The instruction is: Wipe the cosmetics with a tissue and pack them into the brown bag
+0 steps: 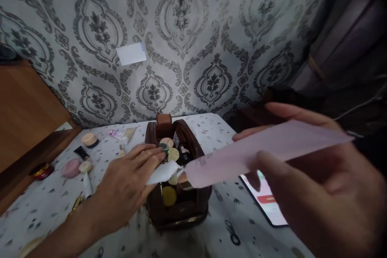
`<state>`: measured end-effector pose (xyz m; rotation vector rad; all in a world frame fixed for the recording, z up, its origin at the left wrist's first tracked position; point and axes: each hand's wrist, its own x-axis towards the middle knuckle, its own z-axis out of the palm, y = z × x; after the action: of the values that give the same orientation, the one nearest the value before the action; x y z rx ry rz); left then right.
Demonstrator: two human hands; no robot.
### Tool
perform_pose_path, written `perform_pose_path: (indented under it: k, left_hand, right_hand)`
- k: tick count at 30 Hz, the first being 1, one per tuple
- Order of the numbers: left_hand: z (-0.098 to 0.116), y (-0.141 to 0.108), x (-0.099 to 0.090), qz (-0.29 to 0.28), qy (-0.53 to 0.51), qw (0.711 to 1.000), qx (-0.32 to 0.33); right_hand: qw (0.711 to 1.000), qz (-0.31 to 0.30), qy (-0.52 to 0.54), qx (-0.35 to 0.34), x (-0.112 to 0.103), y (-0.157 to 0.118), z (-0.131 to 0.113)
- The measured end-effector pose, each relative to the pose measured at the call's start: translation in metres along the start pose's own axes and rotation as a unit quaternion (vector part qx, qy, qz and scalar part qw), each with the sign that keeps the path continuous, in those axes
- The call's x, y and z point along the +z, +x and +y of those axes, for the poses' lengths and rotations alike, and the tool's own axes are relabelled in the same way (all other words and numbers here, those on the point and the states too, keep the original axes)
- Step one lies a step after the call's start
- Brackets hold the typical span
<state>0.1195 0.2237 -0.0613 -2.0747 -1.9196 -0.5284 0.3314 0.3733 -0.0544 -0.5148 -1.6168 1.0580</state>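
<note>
A brown bag (178, 213) stands open on the patterned white cloth, with several round jars and small cosmetics inside. Over its left side, my left hand (121, 181) is closed, with a small white piece (163, 172) at its fingers. My right hand (308, 185) grips a pink, flat tube (229, 157) between thumb and fingers. The tube slants across the bag's right side, its narrow left end above the opening. Part of the bag's contents is hidden behind the tube and my left hand.
Left of the bag lie a beige-topped jar (90, 140), a pink round item (71, 168), a white tube (87, 185) and a red jar (42, 171). A lit phone (272, 209) lies under my right hand. A wooden cabinet (27, 113) stands far left; the wallpapered wall (181, 48) rises behind.
</note>
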Motion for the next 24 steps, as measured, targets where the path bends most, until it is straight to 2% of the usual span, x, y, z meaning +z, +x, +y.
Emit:
perform_pose_path:
  k: [2, 6, 12, 16, 21, 24]
  left_hand:
    - [-0.012, 0.0, 0.009, -0.017, 0.04, 0.999, 0.011]
    - [-0.021, -0.003, 0.024, -0.031, 0.073, 0.997, 0.024]
    - [-0.024, 0.003, 0.024, -0.031, 0.072, 0.994, 0.075]
    - [-0.031, -0.001, 0.028, -0.024, 0.052, 0.995, 0.077]
    - [-0.043, -0.014, 0.036, -0.018, 0.028, 0.997, 0.076]
    - [-0.047, -0.017, 0.036, -0.034, 0.067, 0.993, 0.088]
  right_hand:
    - [0.999, 0.031, -0.021, 0.0, 0.001, 0.009, 0.007]
    - [0.999, 0.012, -0.03, -0.016, 0.012, 0.017, 0.017]
    - [0.999, -0.016, 0.002, -0.04, 0.021, 0.016, 0.032]
    - [0.998, 0.006, -0.045, -0.037, 0.019, 0.014, 0.044]
    - [0.994, -0.032, -0.087, -0.051, 0.01, 0.011, 0.049]
    - [0.993, -0.044, -0.099, -0.046, 0.001, 0.011, 0.07]
